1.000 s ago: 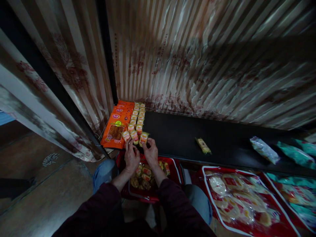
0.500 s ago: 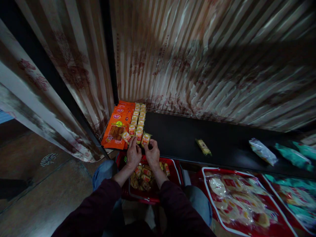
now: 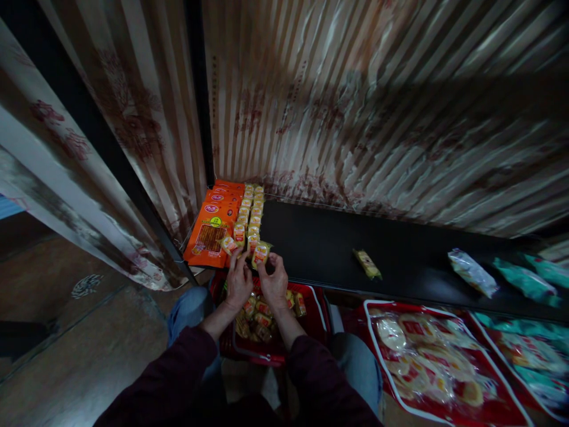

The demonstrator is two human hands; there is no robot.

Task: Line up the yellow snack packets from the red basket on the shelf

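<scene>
Small yellow packets (image 3: pixel 255 214) stand in two rows on the black shelf (image 3: pixel 315 237), beside overlapping orange snack bags (image 3: pixel 208 237) at its left end. My right hand (image 3: pixel 274 282) pinches a yellow packet with a red label (image 3: pixel 260 254) at the front of the right row. My left hand (image 3: pixel 239 282) is at the front edge, its fingertips closed near a tilted packet (image 3: pixel 229 244); what they grip, if anything, is hidden. Below my hands, a red basket (image 3: pixel 320 314) holds more yellow packets.
One yellow packet (image 3: pixel 367 264) lies alone mid-shelf. Farther right are a white packet (image 3: pixel 473 273) and teal packets (image 3: pixel 527 281). A red basket of wrapped food (image 3: pixel 373 332) stands below, beside another basket. A black post (image 3: pixel 200 95) and striped curtain (image 3: pixel 355 107) rise behind.
The packet at my right fingertips has shifted slightly left and toward me, now overlapping the front of the right row. My left hand has moved slightly left.
</scene>
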